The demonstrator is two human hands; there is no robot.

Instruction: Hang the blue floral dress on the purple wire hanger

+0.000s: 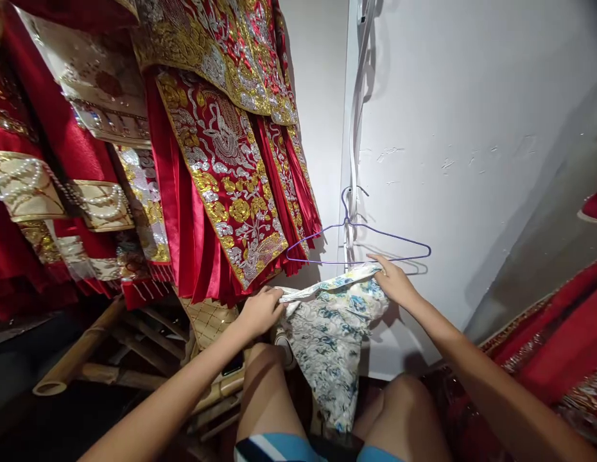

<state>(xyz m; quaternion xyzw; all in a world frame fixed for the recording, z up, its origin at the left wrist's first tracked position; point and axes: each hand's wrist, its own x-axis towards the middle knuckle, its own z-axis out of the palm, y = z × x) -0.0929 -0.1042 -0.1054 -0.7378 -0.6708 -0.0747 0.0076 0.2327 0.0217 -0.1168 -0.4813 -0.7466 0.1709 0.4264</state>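
Note:
A white garment [327,340] with a blue and yellow floral print hangs down between my hands, its upper edge stretched sideways. My left hand [262,312] is closed on that edge at its left end. At the other end, my right hand [393,280] grips the same edge, thumb side up. Just above the cloth, a thin purple hanger [359,224] hangs from a white strip on the wall, with no garment on it. I cannot make out the garment's exact kind, as its lower part falls in folds between my knees.
Red embroidered costumes [226,167] with gold and silver thread hang close on the left, beside cream cuffs with pearl strings [103,204]. Below them stands a bamboo frame [99,327]. A white wall [423,115] is ahead, and more red cloth [558,321] lies at the right.

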